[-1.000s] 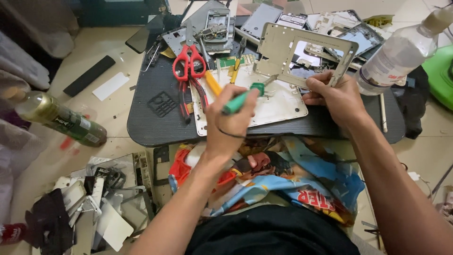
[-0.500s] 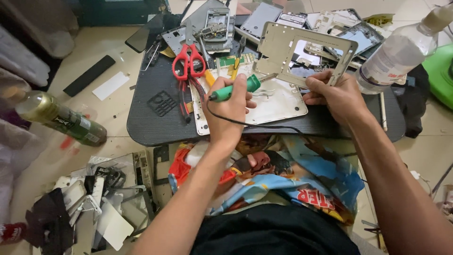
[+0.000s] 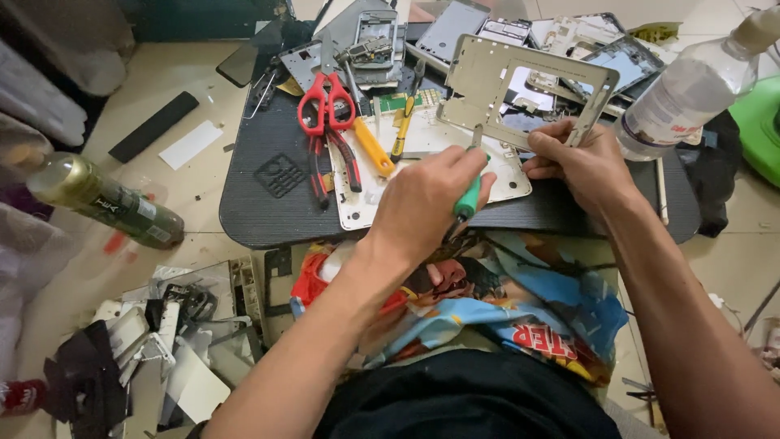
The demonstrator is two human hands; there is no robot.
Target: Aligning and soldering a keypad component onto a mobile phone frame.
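The left hand [image 3: 426,199] is closed around a green-handled screwdriver [image 3: 469,195], whose long axis runs almost straight from near to far: the handle sits low by the near edge of the work surface and the thin metal shaft points away, its tip meeting the lower edge of a silver metal frame [image 3: 528,85]. That frame is a flat, thin rectangular plate with a large cut-out window; it stands tilted up on its near edge, its long side running left to right, and the right hand [image 3: 581,162] pinches its lower right part with curled fingers. Both rest over a white back panel [image 3: 370,191] lying flat on a dark ribbed lap tray [image 3: 268,195]. On the tray's left part lie red-handled scissors [image 3: 327,97], blades pointing far, with red-gripped pliers [image 3: 333,158] and a yellow-handled tool [image 3: 374,146] just beside them. Far across the tray sit several stripped device shells and boards. A clear plastic bottle [image 3: 691,89] leans at the right edge; whether it holds liquid cannot be told. A green glass bottle [image 3: 106,202] lies on the tiled floor at left.
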